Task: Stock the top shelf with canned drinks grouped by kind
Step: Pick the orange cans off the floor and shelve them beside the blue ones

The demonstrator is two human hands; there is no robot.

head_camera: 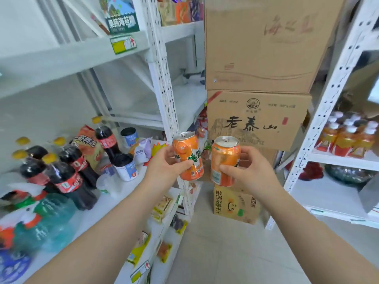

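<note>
My left hand [164, 167] grips an orange soda can [189, 155], tilted a little to the left, in front of the white shelf post. My right hand [249, 171] grips a second orange can [224, 158] of the same kind, held upright just to the right of the first. Both cans are at chest height in the aisle, a small gap apart. The upper shelf board [61, 58] of the left rack runs across the upper left, mostly bare, with a snack box [120, 15] at its far end.
Cola bottles [67, 167], cups and snack bags crowd the lower left shelf. Stacked cardboard boxes [258, 78] fill the aisle end ahead, with a smaller box [235, 206] on the floor. A white rack [332, 95] at right holds orange drink bottles [346, 138].
</note>
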